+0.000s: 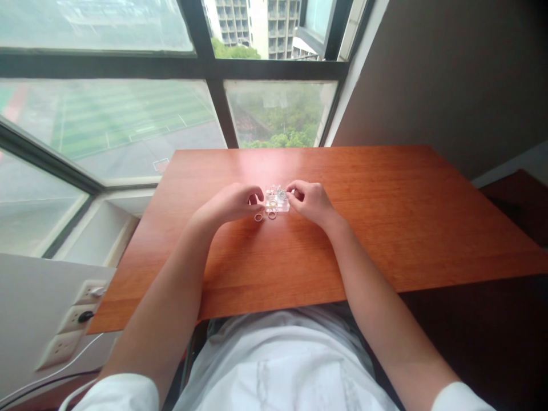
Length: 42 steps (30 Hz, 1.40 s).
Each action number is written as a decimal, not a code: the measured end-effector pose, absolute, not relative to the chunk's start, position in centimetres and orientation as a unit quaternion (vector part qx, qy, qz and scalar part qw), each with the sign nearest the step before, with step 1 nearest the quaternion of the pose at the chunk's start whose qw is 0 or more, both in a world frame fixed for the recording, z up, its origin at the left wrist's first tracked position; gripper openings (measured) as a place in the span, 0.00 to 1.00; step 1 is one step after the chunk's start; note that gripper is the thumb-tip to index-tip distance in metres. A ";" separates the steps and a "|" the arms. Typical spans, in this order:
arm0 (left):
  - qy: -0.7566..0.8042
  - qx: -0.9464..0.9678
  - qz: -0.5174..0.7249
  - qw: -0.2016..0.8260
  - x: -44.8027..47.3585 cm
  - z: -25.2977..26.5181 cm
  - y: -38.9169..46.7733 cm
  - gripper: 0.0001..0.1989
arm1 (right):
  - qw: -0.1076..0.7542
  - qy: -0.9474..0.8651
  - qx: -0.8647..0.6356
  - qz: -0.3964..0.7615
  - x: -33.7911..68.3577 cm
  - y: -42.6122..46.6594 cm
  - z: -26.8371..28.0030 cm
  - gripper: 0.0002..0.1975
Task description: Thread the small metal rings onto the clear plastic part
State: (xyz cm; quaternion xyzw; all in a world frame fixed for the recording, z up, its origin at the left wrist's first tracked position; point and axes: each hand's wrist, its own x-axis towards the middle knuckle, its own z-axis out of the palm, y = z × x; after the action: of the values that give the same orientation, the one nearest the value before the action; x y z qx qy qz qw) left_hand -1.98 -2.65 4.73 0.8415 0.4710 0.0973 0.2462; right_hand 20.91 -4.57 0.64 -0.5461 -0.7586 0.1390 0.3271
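Note:
A small clear plastic box [283,208] sits on the wooden table between my hands, with several ring-like pieces inside. Just in front of it lie two small rings, a left ring [258,217] and a right ring [272,215]. My left hand [240,202] is at the box's left side, fingers curled, with a gap between thumb and forefinger and nothing visible in it. On the other side, my right hand [311,201] has its thumb and forefinger close together at the box's right edge, seemingly gripping it. Its other fingers are folded and partly hidden.
The reddish-brown table [406,217] reaches far to the right. Window frames [274,69] rise behind it, and a grey wall [411,85] stands at right. Sockets [77,317] with plugs and cables are low at left, beside the table's edge.

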 end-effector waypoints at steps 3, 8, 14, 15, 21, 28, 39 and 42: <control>0.464 0.847 0.041 0.257 -2.0 4.9 -2.9 0.10 | 0.294 -0.765 -0.560 0.125 21.3 -4.4 0.5 0.07; 0.445 0.845 0.018 0.297 -1.7 4.8 -3.1 0.11 | 0.272 -0.760 -0.579 0.112 21.5 -4.4 0.4 0.07; 0.446 0.849 0.017 0.283 -1.5 4.6 -3.1 0.09 | 0.246 -0.783 -0.546 0.167 21.9 -4.6 0.6 0.08; 0.448 0.849 0.016 0.278 -1.5 4.6 -3.2 0.08 | 0.243 -0.787 -0.538 0.177 22.0 -4.6 0.6 0.08; 0.453 0.851 0.021 0.265 -1.4 4.6 -3.2 0.06 | 0.230 -0.804 -0.512 0.195 21.7 -4.4 -0.2 0.08; 0.446 0.871 -0.009 0.208 -1.0 4.4 -3.2 0.09 | 0.242 -0.804 -0.517 0.166 21.2 -4.2 -0.7 0.12; 0.450 0.873 -0.054 0.181 -0.8 5.5 -3.8 0.08 | 0.216 -0.813 -0.519 0.149 20.7 -4.3 -0.8 0.10; 0.446 0.873 -0.070 0.183 -0.7 5.8 -4.0 0.09 | 0.215 -0.813 -0.520 0.147 20.7 -4.3 -0.7 0.10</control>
State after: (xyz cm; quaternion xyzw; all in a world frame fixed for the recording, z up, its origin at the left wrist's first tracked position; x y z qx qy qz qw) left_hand -0.71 -4.00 5.83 0.8734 0.4457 -0.0704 0.1833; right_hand 20.68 -4.34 -0.71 -0.5203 -0.8133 0.1471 0.2148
